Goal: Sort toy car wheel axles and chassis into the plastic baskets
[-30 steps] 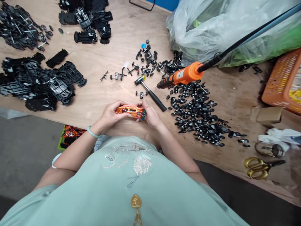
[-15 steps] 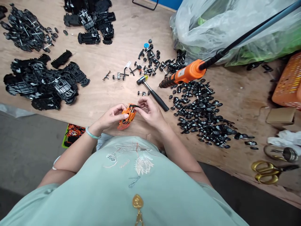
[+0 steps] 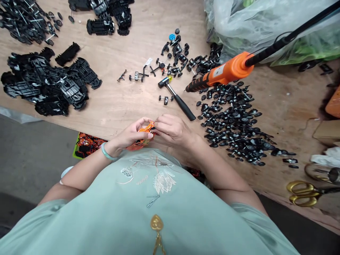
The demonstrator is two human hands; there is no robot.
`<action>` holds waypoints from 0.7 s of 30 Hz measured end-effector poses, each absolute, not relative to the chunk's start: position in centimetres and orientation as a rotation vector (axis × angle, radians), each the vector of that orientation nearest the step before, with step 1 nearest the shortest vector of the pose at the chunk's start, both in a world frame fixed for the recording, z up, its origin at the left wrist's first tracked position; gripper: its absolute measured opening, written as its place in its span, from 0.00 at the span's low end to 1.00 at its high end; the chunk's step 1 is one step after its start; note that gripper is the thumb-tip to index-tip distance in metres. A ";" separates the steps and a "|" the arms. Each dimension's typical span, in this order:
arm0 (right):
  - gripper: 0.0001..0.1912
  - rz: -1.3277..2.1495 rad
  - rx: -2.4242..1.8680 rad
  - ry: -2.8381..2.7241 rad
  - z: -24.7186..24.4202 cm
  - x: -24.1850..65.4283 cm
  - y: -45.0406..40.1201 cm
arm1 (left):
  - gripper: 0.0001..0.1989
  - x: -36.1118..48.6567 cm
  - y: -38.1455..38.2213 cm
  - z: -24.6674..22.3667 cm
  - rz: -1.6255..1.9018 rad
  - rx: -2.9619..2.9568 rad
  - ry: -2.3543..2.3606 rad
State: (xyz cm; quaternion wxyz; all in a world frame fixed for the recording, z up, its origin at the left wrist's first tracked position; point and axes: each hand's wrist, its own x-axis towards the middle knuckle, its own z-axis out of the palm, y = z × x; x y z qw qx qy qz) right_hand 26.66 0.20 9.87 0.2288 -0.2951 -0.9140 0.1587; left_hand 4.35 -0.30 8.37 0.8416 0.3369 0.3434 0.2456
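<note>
My left hand is closed round an orange toy car body, which it holds close to my shirt at the table's front edge. The thumb lies across the shell. At the body's right end, my right hand pinches a small black plastic part against it; the fingers hide most of that part. Beyond my hands lie a small axle with two wheels and a hammer with a black grip and a yellow face.
An orange-and-black electric screwdriver hangs over the right side. Under it spreads a pile of wheel axles. Black car chassis are heaped at left. Gold-handled scissors lie at far right. A plastic bag fills the back right.
My right hand has turned and closed in on the car body, covering most of the black part. The shell has tilted. The view has shifted slightly.
</note>
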 end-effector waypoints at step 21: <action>0.18 0.835 -0.904 -2.261 10.6 27.6 -1.4 | 0.30 3.0 -0.9 8.4 0.460 1.016 0.680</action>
